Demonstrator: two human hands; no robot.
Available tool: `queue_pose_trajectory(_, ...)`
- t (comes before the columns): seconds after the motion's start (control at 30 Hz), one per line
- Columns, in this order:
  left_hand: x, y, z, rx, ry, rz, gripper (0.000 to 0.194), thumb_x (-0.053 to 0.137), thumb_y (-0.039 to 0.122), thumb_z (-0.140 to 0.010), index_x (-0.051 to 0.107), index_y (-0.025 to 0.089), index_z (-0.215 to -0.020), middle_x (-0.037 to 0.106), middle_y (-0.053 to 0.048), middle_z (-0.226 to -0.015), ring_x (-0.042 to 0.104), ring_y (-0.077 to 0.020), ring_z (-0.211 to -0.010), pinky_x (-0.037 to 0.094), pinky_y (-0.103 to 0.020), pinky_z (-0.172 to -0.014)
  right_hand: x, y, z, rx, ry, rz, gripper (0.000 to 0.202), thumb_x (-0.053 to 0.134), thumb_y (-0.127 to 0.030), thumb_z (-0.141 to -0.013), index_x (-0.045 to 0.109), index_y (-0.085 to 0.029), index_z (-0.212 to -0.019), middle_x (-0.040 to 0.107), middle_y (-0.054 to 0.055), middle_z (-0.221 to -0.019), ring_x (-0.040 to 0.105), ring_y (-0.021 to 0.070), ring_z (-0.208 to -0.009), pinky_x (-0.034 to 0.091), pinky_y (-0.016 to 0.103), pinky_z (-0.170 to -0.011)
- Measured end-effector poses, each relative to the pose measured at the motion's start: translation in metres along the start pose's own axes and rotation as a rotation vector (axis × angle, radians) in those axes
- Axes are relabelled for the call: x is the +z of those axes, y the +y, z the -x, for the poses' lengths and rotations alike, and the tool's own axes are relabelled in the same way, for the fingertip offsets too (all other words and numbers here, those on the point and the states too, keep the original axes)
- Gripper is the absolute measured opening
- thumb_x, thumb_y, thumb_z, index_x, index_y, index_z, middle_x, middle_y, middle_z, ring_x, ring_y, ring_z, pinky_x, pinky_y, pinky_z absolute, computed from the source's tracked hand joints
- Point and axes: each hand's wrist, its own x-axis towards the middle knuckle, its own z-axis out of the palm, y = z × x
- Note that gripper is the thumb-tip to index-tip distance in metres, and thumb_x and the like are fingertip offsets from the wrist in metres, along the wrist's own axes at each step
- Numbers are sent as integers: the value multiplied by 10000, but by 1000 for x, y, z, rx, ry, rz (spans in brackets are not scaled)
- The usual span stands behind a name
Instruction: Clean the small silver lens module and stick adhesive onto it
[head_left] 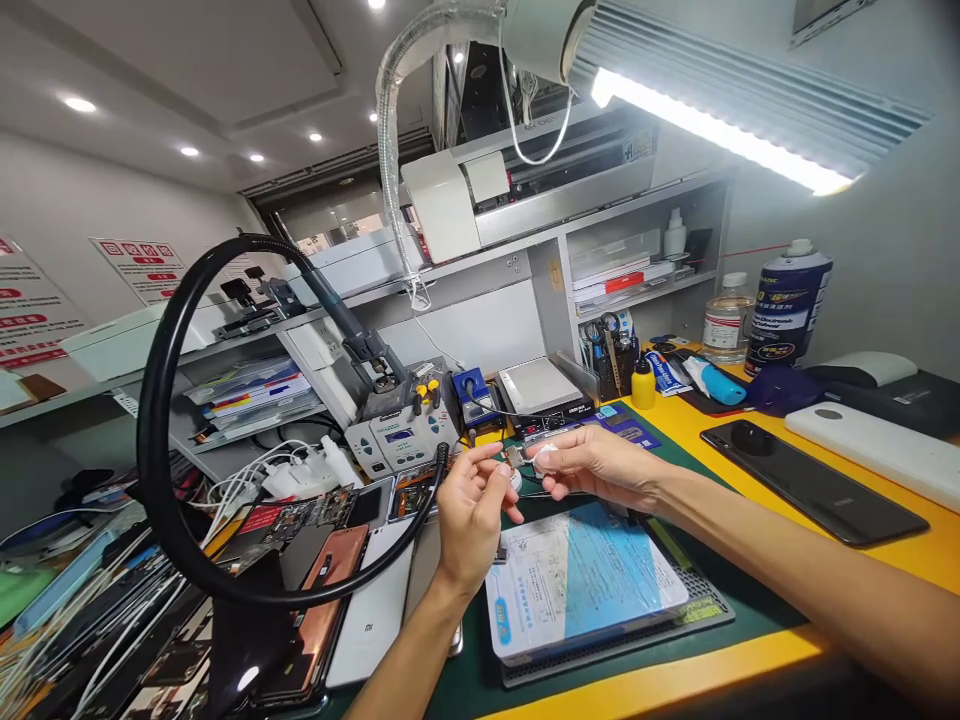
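My left hand (474,508) is closed, with a small round white piece (515,480) between thumb and fingers. My right hand (600,462) pinches another small white piece (545,460). Between the fingertips of both hands sits a small metal-coloured part (516,457); which hand holds it I cannot tell. Both hands are raised over the far edge of a flat blue-and-white box (585,575). That box lies on a dark perforated mat (709,600) on the green work surface.
A black hose (150,440) loops up at the left, near phones and a copper-coloured panel (330,600). Behind stands a soldering station (401,438). At right are a black phone (810,480), a yellow bottle (643,385) and a spray can (787,305). A lamp (735,130) hangs overhead.
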Motion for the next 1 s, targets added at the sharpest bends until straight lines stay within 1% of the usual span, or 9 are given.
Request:
queue_pose_trajectory(0.07,1,-1,0,-13,-8,-1,369,704,341,-826,602,123,-1106,572,19,-696,560,-113,-555,522,-230,-454,1,0,2,-17,-26,27,283,844,-271,-751,744,-66,-918,700,57,-744,666,114,-644,579,219,-639)
queue_pose_trajectory(0.17,2,1,1,-28,-7,-7,377,716,330,-812,613,118,-1106,584,14,-705,569,-109,-550,520,-225,-461,3,2,4,-47,-47,70,261,841,-305,-751,722,-88,-835,712,59,-718,664,117,-596,560,237,-633)
queue_pose_trajectory(0.37,3,5,1,-40,14,-25,382,720,334,-792,669,94,-1085,600,-1,-693,593,-115,-562,522,-215,-464,6,6,4,-99,-16,107,286,843,-350,-738,684,-128,-822,710,38,-670,658,130,-566,528,252,-597)
queue_pose_trajectory(0.57,5,6,0,-35,14,-26,375,726,324,-772,683,106,-1075,601,-1,-702,596,-117,-569,515,-212,-451,10,4,5,-125,6,114,261,830,-337,-757,698,-125,-831,692,32,-662,637,119,-580,518,236,-583)
queue_pose_trajectory(0.73,4,6,0,-31,3,-18,396,731,333,-766,672,110,-1089,594,4,-702,598,-117,-559,514,-215,-446,9,4,5,-125,3,104,261,836,-347,-744,705,-134,-818,677,15,-668,631,119,-587,522,245,-577)
queue_pose_trajectory(0.87,3,8,0,-29,-10,-29,419,730,328,-772,661,100,-1117,595,-2,-719,605,-122,-569,525,-220,-443,8,4,6,-101,-16,93,266,835,-347,-745,706,-126,-820,687,25,-675,633,115,-597,523,236,-588)
queue_pose_trajectory(1.0,3,8,0,-22,-26,-54,422,720,323,-783,657,93,-1131,596,-11,-727,611,-132,-592,532,-221,-438,8,3,5,-82,-17,87,244,831,-318,-750,711,-116,-814,712,54,-722,667,128,-657,543,236,-638)
